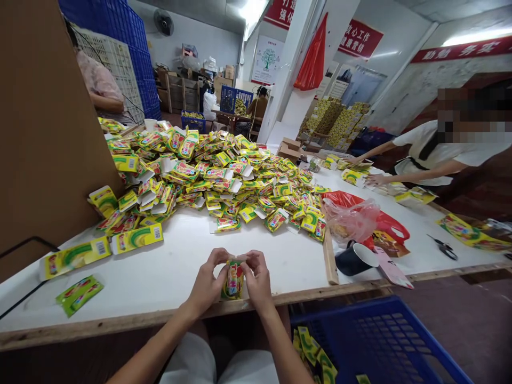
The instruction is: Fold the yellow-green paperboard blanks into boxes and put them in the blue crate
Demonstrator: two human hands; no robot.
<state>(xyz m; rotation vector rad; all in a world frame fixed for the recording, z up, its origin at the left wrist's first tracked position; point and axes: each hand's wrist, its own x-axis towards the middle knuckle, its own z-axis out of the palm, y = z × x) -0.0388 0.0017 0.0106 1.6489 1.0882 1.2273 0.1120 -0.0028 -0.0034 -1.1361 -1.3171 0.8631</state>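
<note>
A small yellow-green printed carton [233, 279] is held upright over the near edge of the white table [192, 256]. My left hand [208, 282] grips its left side and my right hand [258, 280] grips its right side, with fingertips of both pinching its top flap. Beyond my hands a big heap of the same folded cartons [208, 176] covers the middle of the table. Flat unfolded cartons [76, 256] lie at the left.
A blue plastic crate [380, 341] with a few cartons stands below the table at the right. A red and clear plastic bag [356, 216], a black cup [354, 260] and scissors [443, 247] lie to the right. A person in white [432, 154] works across the table; a brown cardboard sheet [44, 122] stands left.
</note>
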